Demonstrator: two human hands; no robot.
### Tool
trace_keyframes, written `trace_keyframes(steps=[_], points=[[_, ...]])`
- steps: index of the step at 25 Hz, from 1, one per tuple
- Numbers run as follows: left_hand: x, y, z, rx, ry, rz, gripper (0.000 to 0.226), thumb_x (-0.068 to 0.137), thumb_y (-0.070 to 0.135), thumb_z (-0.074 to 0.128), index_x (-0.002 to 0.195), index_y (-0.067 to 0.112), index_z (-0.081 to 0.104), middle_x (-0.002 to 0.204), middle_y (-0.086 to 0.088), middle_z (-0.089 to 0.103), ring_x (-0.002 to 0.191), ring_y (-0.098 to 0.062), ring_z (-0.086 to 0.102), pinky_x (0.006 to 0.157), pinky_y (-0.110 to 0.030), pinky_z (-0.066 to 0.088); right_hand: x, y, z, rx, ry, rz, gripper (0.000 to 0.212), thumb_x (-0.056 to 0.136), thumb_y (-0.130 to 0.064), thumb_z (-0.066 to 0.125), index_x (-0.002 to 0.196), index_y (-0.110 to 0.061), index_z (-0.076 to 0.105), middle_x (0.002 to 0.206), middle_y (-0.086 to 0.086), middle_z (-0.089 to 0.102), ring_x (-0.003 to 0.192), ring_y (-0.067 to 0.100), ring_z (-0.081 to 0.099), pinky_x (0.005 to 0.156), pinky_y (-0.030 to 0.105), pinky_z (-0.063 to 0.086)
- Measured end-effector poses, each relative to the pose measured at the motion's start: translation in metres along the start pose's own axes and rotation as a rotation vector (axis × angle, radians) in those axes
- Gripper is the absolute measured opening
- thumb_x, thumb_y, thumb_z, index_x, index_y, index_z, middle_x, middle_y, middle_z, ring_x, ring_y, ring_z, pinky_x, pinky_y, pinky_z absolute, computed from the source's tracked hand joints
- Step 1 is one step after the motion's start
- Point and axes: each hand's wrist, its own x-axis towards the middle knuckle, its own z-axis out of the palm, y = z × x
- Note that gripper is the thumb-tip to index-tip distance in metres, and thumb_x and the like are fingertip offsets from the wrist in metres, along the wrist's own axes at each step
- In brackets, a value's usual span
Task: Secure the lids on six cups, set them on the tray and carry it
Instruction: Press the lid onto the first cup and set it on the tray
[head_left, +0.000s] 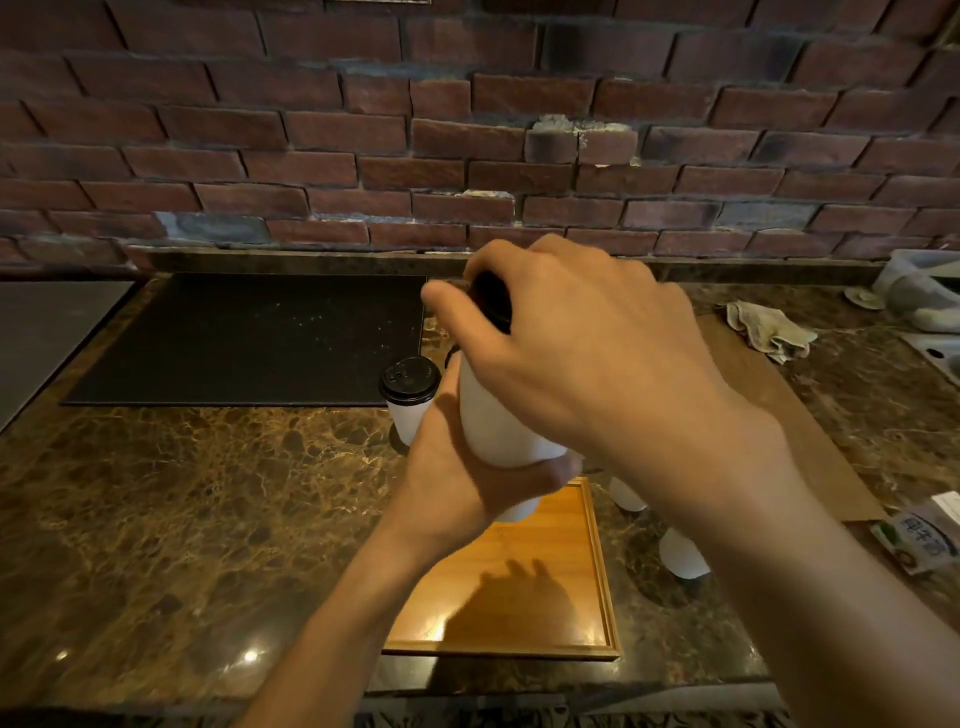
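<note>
A red brick wall (467, 130) stands at the back, and below it is a shiny brown stone counter (182, 493) with light lines running through it. A flat black mat (249, 338) lies on the counter by the wall. A square wooden tray (598, 571) sits near the front edge, and nothing stands on the part that shows. The left hand (457, 478) is wrapped round the lower half of a white paper cup (493, 415) and holds it up in the air, over the far end of the tray. The right hand (587, 353) is curled over the top of the cup, with its fingers round the edge of the black lid (491, 301). Just left of the held cup, a second white cup (408, 415) stands on the counter at the corner of the mat, and its own black lid (409, 378) is already on. Two more white cups (627, 493) (683, 558) stand to the right of the tray (the right arm hides their tops, so I cannot tell if they have lids). A brown flat sheet (779, 405) lies under that arm. Farther right is a crumpled pale cloth (769, 330). At the right edge lies a small packet (917, 538) with big dark Chinese writing on white and a bit of green, too blurry to read. The cups show no writing.
</note>
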Motion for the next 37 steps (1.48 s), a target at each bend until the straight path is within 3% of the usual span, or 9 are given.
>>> trace_keyframes(steps=[4, 9, 16, 20, 25, 29, 33, 35, 37], points=[[0.003, 0.002, -0.002, -0.016, -0.016, 0.052, 0.080, 0.049, 0.028, 0.087, 0.120, 0.026, 0.049, 0.106, 0.014, 0.067, 0.098, -0.006, 0.065, 0.068, -0.017, 0.055, 0.008, 0.010, -0.009, 0.353, 0.102, -0.138, 0.023, 0.091, -0.049, 0.054, 0.097, -0.034, 0.070, 0.093, -0.013, 0.065, 0.089, 0.009, 0.059, 0.075, 0.033, 0.051], [0.011, 0.009, -0.018, -0.049, -0.302, 0.057, 0.066, 0.057, 0.009, 0.082, 0.114, 0.032, 0.059, 0.105, 0.011, 0.069, 0.098, -0.009, 0.066, 0.075, -0.022, 0.055, 0.018, 0.033, -0.020, 0.694, -0.229, -0.494, 0.016, 0.091, -0.021, 0.062, 0.105, -0.019, 0.071, 0.111, -0.003, 0.067, 0.103, 0.008, 0.062, 0.083, 0.019, 0.048], [0.014, 0.005, -0.001, 0.116, 0.077, 0.049, 0.088, 0.051, 0.037, 0.084, 0.128, 0.015, 0.047, 0.114, 0.002, 0.063, 0.103, -0.001, 0.061, 0.071, -0.012, 0.051, 0.019, 0.004, 0.013, 0.095, 0.059, 0.005, 0.042, 0.091, -0.058, 0.044, 0.111, -0.030, 0.066, 0.099, -0.005, 0.064, 0.086, 0.019, 0.054, 0.062, 0.032, 0.040], [0.015, 0.012, -0.010, 0.031, 0.024, 0.125, 0.081, 0.054, 0.025, 0.087, 0.123, 0.029, 0.046, 0.110, 0.011, 0.063, 0.102, -0.009, 0.063, 0.069, -0.020, 0.056, 0.021, 0.011, -0.013, 0.456, 0.143, -0.179, 0.025, 0.089, -0.048, 0.057, 0.093, -0.031, 0.073, 0.086, -0.017, 0.068, 0.086, 0.004, 0.062, 0.072, 0.024, 0.052], [0.015, 0.010, -0.018, -0.021, -0.230, 0.008, 0.075, 0.052, 0.018, 0.084, 0.121, 0.013, 0.056, 0.112, -0.009, 0.066, 0.103, -0.027, 0.065, 0.079, -0.040, 0.057, 0.023, 0.023, -0.031, 0.598, -0.153, -0.532, 0.020, 0.089, -0.028, 0.064, 0.107, -0.022, 0.070, 0.109, -0.009, 0.066, 0.102, 0.001, 0.061, 0.085, 0.016, 0.047], [0.014, 0.004, -0.010, 0.050, -0.007, 0.078, 0.071, 0.046, 0.037, 0.086, 0.112, 0.034, 0.059, 0.105, 0.012, 0.069, 0.098, -0.005, 0.065, 0.070, -0.021, 0.056, 0.026, 0.008, -0.016, 0.250, -0.074, -0.244, 0.034, 0.090, -0.054, 0.054, 0.111, -0.031, 0.067, 0.103, -0.012, 0.063, 0.094, 0.010, 0.058, 0.077, 0.031, 0.049], [0.018, 0.007, -0.007, 0.038, 0.070, 0.035, 0.081, 0.047, 0.038, 0.082, 0.117, 0.007, 0.055, 0.097, 0.001, 0.067, 0.092, -0.017, 0.065, 0.071, -0.027, 0.055, 0.019, -0.007, -0.005, 0.072, 0.215, -0.149, 0.034, 0.092, -0.056, 0.048, 0.108, -0.031, 0.065, 0.094, -0.011, 0.058, 0.083, 0.012, 0.050, 0.067, 0.032, 0.041], [0.017, 0.013, -0.018, -0.003, -0.079, 0.041, 0.070, 0.050, 0.025, 0.083, 0.116, 0.022, 0.060, 0.101, 0.003, 0.069, 0.094, -0.015, 0.067, 0.071, -0.029, 0.057, 0.022, 0.007, -0.028, 0.364, -0.026, -0.385, 0.031, 0.092, -0.047, 0.058, 0.114, -0.027, 0.067, 0.103, -0.013, 0.064, 0.092, 0.004, 0.059, 0.075, 0.023, 0.050], [0.014, 0.019, -0.028, -0.079, -0.306, 0.010, 0.074, 0.051, 0.011, 0.082, 0.121, 0.011, 0.057, 0.110, -0.010, 0.067, 0.102, -0.029, 0.065, 0.079, -0.047, 0.056, 0.022, 0.018, -0.044, 0.659, -0.269, -0.545, 0.029, 0.093, -0.031, 0.062, 0.118, -0.017, 0.065, 0.108, -0.010, 0.064, 0.097, 0.000, 0.062, 0.077, 0.018, 0.049]])
